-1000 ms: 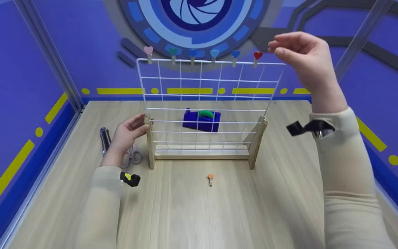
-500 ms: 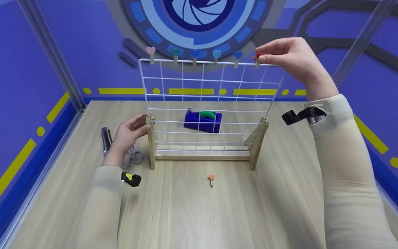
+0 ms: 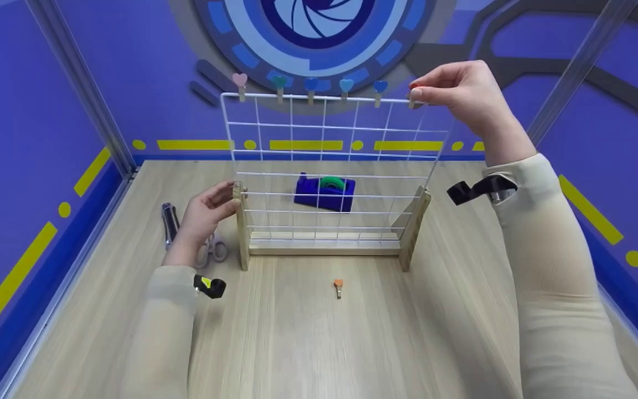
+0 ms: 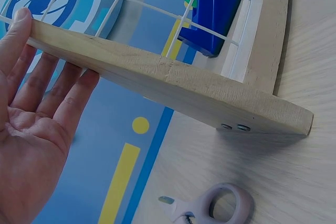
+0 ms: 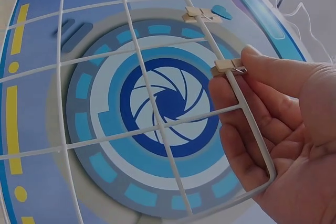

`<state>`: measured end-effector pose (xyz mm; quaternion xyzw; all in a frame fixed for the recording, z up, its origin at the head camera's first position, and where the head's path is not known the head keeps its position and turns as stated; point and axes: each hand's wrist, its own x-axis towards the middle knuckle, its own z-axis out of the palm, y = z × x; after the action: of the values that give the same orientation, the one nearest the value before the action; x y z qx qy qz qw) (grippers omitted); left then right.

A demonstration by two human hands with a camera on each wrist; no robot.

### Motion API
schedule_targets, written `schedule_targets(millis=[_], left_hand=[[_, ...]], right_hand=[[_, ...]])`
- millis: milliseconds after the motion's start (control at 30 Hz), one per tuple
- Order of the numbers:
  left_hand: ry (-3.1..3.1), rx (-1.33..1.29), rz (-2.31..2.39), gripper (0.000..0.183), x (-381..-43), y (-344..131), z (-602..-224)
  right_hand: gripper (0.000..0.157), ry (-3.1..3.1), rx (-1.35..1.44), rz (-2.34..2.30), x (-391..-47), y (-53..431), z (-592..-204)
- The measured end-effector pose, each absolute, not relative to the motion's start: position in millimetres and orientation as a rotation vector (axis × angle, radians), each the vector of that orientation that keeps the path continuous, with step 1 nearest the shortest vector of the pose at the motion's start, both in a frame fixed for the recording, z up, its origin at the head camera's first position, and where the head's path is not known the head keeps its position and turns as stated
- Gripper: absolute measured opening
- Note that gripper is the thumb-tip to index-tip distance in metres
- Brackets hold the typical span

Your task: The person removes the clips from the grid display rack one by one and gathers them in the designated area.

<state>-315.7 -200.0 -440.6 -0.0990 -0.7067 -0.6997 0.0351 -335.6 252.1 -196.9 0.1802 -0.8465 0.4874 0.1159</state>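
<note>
A white wire grid (image 3: 323,127) stands upright in a wooden stand (image 3: 242,238). My left hand (image 3: 200,219) holds the top of the stand's left side post, thumb in front and fingers behind (image 4: 31,156). Up at the grid's top right, my right hand (image 3: 466,100) pinches a clothespin with a red heart (image 3: 414,85) between thumb and fingers. In the right wrist view this wooden clothespin (image 5: 228,66) sits across the top wire; its heart is hidden there. Pink (image 3: 240,80), green (image 3: 280,82) and several blue heart clothespins (image 3: 380,86) line the top wire. An orange heart clothespin (image 3: 338,288) lies on the table.
Behind the grid stands a blue tape dispenser (image 3: 322,200) with a green roll. Scissors (image 3: 219,252) and a dark, shiny stapler-like thing (image 3: 169,224) lie left of the stand, partly behind my left arm. Blue walls (image 3: 36,138) enclose the table on the sides and back.
My right hand has moved left from beside the red heart clothespin and now pinches it, covering most of the heart. The left hand stays on the post.
</note>
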Motion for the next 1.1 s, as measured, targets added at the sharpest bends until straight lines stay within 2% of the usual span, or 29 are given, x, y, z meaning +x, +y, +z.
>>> schedule_targets(millis=[467,833,1100], left_hand=[[-2.225,-0.265,-2.116,0.055,-317,-199,-440],[-2.208,-0.276,-2.129,0.055,-316,-201,-440],[-2.19,-0.311,-2.147,0.058,-314,-201,-441]], right_hand=[[0.011,-2.127,0.667,1.725,-330,250,-194],[0.021,-2.004,0.854,1.653,-303,247,-192],[0.021,-1.99,0.903,1.677,-285,241,-208]])
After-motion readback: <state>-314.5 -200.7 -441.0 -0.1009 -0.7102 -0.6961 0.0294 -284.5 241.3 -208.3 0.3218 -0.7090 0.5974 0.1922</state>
